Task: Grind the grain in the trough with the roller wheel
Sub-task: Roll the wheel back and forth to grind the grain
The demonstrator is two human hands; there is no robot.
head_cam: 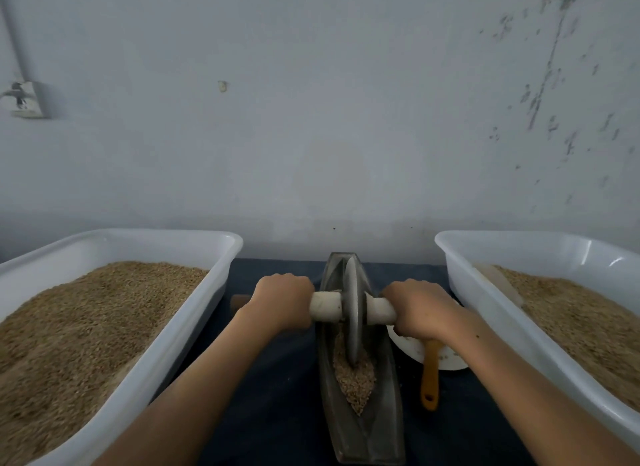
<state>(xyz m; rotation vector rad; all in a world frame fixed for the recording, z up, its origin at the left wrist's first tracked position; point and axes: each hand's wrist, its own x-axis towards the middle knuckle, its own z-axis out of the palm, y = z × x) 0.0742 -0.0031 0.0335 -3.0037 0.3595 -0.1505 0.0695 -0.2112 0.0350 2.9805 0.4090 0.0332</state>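
Trough: a long, narrow, boat-shaped grey metal trough (363,427) lies on the dark blue cloth-covered bench (277,396), running straight away from the person toward the wall.
Grain: a pile of brown husked grain (355,379) sits in the trough's groove, tapering to a point at the near end; the near tip of the groove beyond it is bare.
Wheel: a thin grey metal roller wheel (353,309) stands upright on its edge in the groove, its lower rim sunk in the grain around the trough's middle.
Axle: a pale cylindrical handle bar (325,309) passes through the wheel's hub and sticks out on both sides.
Left hand: the left hand (282,301) is closed around the bar's left end, knuckles up.
Right hand: the right hand (420,308) is wrapped tight on the bar's right end.
Left tub: a white rectangular plastic tub (194,327) heaped with brown grain stands left of the trough, a strip of bare bench between them.
Right tub: a matching white plastic tub (485,313) of grain stands to the right, its rim just beside the right forearm.
Between trough and right tub: a white round dish (412,347) holding an orange-handled tool (430,375) fills most of that gap.
Far end: the trough's far tip stops just short of the pale wall (311,119).
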